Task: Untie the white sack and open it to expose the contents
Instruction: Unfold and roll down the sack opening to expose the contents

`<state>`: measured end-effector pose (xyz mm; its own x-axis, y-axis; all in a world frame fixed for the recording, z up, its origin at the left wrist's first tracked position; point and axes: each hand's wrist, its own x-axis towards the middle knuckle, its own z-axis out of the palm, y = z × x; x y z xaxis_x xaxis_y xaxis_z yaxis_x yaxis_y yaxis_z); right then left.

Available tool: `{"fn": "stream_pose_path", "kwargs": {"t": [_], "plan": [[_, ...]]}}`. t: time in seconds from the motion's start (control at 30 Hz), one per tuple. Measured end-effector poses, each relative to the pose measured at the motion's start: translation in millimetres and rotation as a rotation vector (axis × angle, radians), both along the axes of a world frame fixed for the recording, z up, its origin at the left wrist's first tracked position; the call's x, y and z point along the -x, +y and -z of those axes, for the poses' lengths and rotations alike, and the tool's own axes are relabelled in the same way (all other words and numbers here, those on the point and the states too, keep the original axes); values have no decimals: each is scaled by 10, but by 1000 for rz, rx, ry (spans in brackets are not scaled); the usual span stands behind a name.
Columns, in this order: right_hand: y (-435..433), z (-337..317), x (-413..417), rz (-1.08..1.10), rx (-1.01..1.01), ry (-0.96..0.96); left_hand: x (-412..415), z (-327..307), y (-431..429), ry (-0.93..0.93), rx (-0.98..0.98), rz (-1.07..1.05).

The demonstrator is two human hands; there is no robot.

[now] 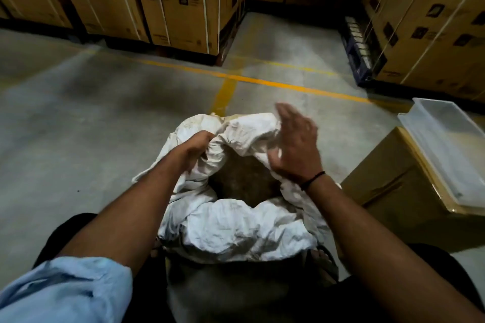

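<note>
The white sack [236,225] stands on the floor between my knees, its mouth spread wide with the rim rolled outward. Dark brownish contents [241,183] show inside the opening. My left hand [198,145] is clenched on the sack's rim at the left side of the mouth. My right hand [295,144] hovers over the right side of the mouth, blurred, fingers spread, with its heel against the rim; a black band circles the wrist. No tie or string is visible.
A cardboard box [393,191] sits at my right with a clear plastic tray [446,147] on top. Stacked strapped cartons [178,0] line the back and the right [433,21]. Yellow lines [262,82] mark the concrete floor.
</note>
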<state>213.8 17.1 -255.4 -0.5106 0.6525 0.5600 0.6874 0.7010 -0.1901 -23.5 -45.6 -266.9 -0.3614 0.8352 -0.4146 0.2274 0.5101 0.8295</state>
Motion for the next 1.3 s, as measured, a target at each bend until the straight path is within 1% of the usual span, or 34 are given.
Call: {"fn": "stream_pose_path", "kwargs": {"t": [0.03, 0.07, 0.1, 0.17, 0.23, 0.27, 0.3, 0.33, 0.4, 0.43, 0.47, 0.5, 0.57, 0.6, 0.63, 0.67, 0.7, 0.73, 0.77, 0.8, 0.83, 0.87, 0.9, 0.93, 0.97, 1.0, 1.03, 1.07, 1.13, 1.2, 1.3], "plan": [[-75, 35, 104, -97, 12, -52, -13, 11, 22, -32, 35, 36], [-138, 114, 199, -129, 55, -124, -31, 33, 67, -56, 64, 70], [-178, 198, 271, -104, 66, -201, -16, 28, 89, -33, 86, 79], [-96, 377, 317, -18, 63, -306, 47, 13, 115, -165, 178, 88], [77, 426, 295, 48, 132, -281, 29, -16, 97, -276, 188, 161], [178, 415, 289, 87, 205, -238, -31, -1, 118, -273, 93, 203], [270, 391, 292, 130, 306, -186, -113, 25, 144, -187, -41, 244], [354, 353, 304, 177, 427, -99, -183, 45, 149, -31, -159, 269], [506, 301, 332, 249, 653, 139, -258, 101, 94, 376, -310, 362], [564, 289, 338, 278, 735, 219, -234, 194, 39, 607, -365, 418], [622, 276, 335, 297, 788, 283, -186, 277, -31, 824, -420, 439], [678, 270, 321, 315, 830, 341, -108, 369, -83, 992, -496, 411], [737, 268, 290, 358, 960, 435, 27, 515, -151, 1221, -637, 277], [759, 310, 262, 412, 1033, 403, 60, 561, -179, 1295, -647, 212], [787, 367, 247, 469, 1067, 384, 90, 615, -191, 1351, -613, 162], [807, 392, 241, 485, 1093, 397, 117, 646, -186, 1361, -541, 130], [830, 404, 239, 494, 1093, 359, 126, 666, -169, 1325, -469, 101], [841, 429, 250, 516, 1110, 404, 122, 668, -133, 1227, -419, 76], [859, 481, 266, 510, 1129, 420, 135, 655, -80, 1063, -404, 51], [829, 503, 287, 515, 1120, 467, 89, 567, -35, 845, -417, 8], [803, 511, 313, 558, 1096, 502, 83, 476, 31, 556, -447, -41], [777, 529, 337, 603, 1067, 556, 102, 350, 100, 180, -493, -102], [745, 519, 371, 619, 1038, 603, 107, 200, 149, -306, -495, -161], [703, 493, 406, 605, 1002, 593, 143, 116, 187, -742, -438, -170], [657, 468, 426, 581, 956, 556, 196, 59, 198, -955, -375, -158], [635, 458, 430, 552, 899, 536, 258, 51, 213, -1001, -328, -207], [603, 419, 431, 520, 859, 533, 327, 45, 218, -941, -314, -297], [588, 405, 419, 485, 820, 543, 376, 58, 237, -963, -331, -328], [542, 396, 364, 442, 767, 529, 384, 86, 273, -1069, -359, -371], [464, 404, 294, 416, 744, 487, 399, 134, 334, -927, -330, -446], [279, 457, 173, 341, 709, 410, 407, 188, 334, -548, -337, -569]]}}
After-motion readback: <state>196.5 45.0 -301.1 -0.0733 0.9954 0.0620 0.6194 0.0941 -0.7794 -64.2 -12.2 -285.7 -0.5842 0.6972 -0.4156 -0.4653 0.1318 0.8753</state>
